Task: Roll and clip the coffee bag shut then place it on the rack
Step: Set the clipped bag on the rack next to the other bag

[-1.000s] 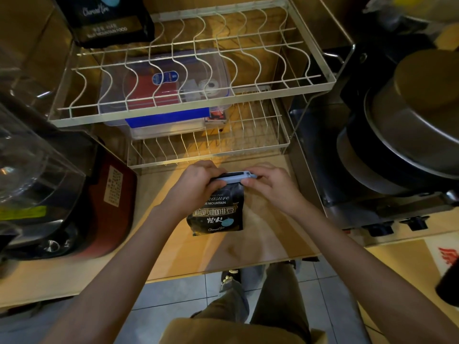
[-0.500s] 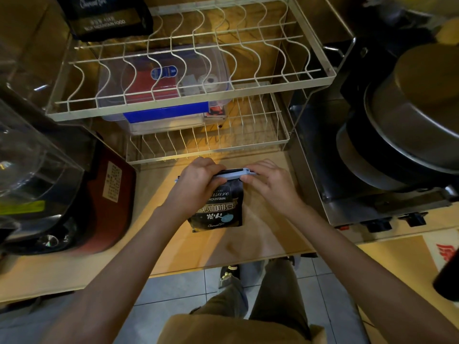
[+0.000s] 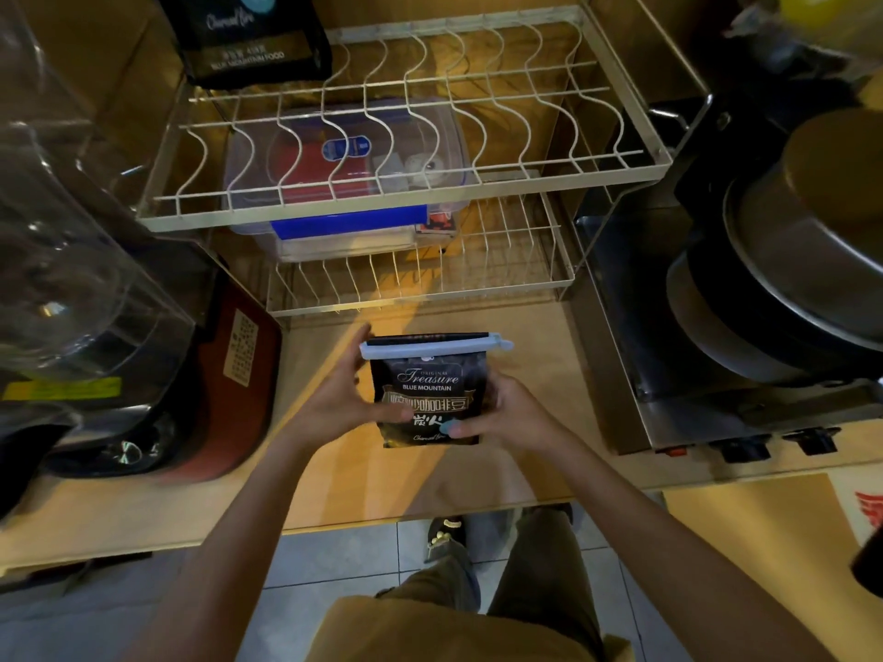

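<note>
A small black coffee bag (image 3: 426,391) stands upright in front of me over the wooden counter, its rolled top pinched by a pale blue clip (image 3: 435,346). My left hand (image 3: 341,398) cups its left side, thumb across the lower front. From the right, my right hand (image 3: 504,413) grips the bag's lower edge. The cream wire rack (image 3: 406,203) with two tiers stands just behind the bag.
A second black coffee bag (image 3: 248,35) sits at the upper tier's back left. A clear box with a blue lid (image 3: 344,183) fills the lower tier's left. A red-and-black appliance (image 3: 191,375) stands left, steel pots on a stove (image 3: 788,279) right.
Both hands left the clip at the bag's top and slid down to its sides. The clip now sits shut across the rolled top, and the bag has been lifted upright toward me.
</note>
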Demonstrator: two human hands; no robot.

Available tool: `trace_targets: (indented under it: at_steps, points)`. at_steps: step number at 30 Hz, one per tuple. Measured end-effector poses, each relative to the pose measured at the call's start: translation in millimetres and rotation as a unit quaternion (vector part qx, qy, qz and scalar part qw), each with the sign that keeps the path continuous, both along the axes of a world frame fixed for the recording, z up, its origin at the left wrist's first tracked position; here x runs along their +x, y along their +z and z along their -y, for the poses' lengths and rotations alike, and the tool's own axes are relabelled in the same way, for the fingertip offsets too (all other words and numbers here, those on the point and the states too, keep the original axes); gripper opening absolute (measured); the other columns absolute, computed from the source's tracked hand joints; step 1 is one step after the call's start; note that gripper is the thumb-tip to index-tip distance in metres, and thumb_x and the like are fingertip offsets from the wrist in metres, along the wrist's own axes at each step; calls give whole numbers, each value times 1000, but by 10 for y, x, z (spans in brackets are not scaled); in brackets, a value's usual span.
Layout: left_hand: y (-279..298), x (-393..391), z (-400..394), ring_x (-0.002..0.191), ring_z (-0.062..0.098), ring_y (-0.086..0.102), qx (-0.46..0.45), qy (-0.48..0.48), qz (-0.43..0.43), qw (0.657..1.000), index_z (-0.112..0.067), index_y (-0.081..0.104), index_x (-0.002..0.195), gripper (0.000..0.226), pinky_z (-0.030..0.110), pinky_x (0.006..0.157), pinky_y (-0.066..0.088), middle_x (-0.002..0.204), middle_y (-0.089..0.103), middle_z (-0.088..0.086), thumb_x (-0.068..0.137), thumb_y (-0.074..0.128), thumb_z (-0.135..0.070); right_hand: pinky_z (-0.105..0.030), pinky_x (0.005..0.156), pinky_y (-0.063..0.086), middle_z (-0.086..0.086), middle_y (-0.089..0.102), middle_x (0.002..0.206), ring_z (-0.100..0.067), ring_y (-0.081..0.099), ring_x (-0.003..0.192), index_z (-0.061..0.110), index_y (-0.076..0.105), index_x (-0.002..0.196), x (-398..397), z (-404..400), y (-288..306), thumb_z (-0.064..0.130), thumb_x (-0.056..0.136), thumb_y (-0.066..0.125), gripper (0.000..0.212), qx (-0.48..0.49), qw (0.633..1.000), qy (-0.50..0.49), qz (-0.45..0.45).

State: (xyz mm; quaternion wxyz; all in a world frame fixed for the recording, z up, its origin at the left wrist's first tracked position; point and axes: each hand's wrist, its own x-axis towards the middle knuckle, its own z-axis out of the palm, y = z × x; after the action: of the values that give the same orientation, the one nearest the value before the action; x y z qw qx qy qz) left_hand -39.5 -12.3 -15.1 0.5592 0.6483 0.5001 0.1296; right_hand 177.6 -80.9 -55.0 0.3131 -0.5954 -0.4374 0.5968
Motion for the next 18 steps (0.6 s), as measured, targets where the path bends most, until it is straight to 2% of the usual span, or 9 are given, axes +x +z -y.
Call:
trace_targets:
  at_steps: [2, 5, 6, 8, 10, 12, 14, 16, 18]
  points:
    - [-179, -39, 77, 121, 12, 42, -56, -27, 8, 998, -31, 34, 124, 93, 33, 103, 38, 123, 49, -11, 49, 86, -19, -34, 92, 51, -2, 62, 115, -15, 58, 106, 15, 53, 114, 5, -14, -1, 0, 58, 83, 66, -1, 1000, 5, 16]
    - [-332, -4, 131, 109, 14, 54, -65, 3, 25, 998, -28, 47, 113, 84, 38, 93, 47, 112, 60, -5, 39, 86, -19, -32, 91, 51, -4, 64, 115, -16, 60, 107, 12, 55, 114, 12, -42, 8, -1, 58, 83, 64, -5, 1000, 4, 14]
    - [-348, 3, 119, 106, 16, 57, -59, 13, 26, 998, -25, 50, 111, 82, 36, 89, 49, 110, 63, -2, 38, 87, -18, -32, 90, 51, -6, 65, 116, -18, 60, 108, 10, 56, 115, 22, -49, 31, 0, 57, 84, 65, -6, 1000, 3, 17]
    - [-304, 20, 90, 98, 10, 60, -38, 12, 25, 999, -21, 54, 107, 74, 23, 82, 49, 104, 65, -1, 43, 88, -8, -30, 89, 51, -2, 65, 113, -16, 60, 108, 13, 56, 114, 48, -60, 141, 2, 57, 84, 64, 3, 999, 18, 35]
    - [-171, 22, 64, 88, -2, 62, -12, -4, 23, 1000, -21, 55, 102, 65, 8, 73, 47, 99, 65, -7, 49, 85, 1, -26, 88, 51, 6, 64, 108, -8, 59, 103, 19, 55, 111, 74, -86, 314, 3, 59, 83, 61, 11, 998, 34, 43]
    - [32, 22, 31, 82, -12, 60, 9, -22, 22, 999, -26, 55, 94, 58, 3, 67, 45, 93, 65, -11, 52, 83, 1, -19, 84, 52, 12, 63, 104, 1, 60, 96, 22, 55, 108, 97, -111, 529, 1, 60, 82, 58, 20, 998, 42, 41]
    - [278, 11, -29, 81, -14, 59, 27, -46, 27, 998, -28, 55, 91, 51, 3, 64, 45, 85, 67, -13, 56, 81, -2, -9, 73, 51, 14, 64, 99, 8, 62, 87, 26, 57, 100, 124, -135, 765, -1, 61, 81, 54, 42, 997, 51, 42]
    - [554, -1, -99, 81, -13, 60, 38, -60, 47, 996, -26, 57, 88, 42, 4, 63, 46, 76, 72, -20, 61, 79, -4, -5, 68, 50, 14, 65, 95, 12, 63, 82, 30, 57, 95, 162, -152, 1003, -2, 60, 81, 53, 67, 995, 52, 50]
    - [856, -4, -138, 82, -9, 62, 39, -63, 77, 994, -25, 60, 86, 31, 5, 63, 46, 77, 70, -30, 62, 77, -17, -4, 67, 48, 15, 66, 92, 14, 63, 82, 31, 58, 93, 204, -171, 1261, -2, 60, 81, 51, 98, 992, 49, 56]
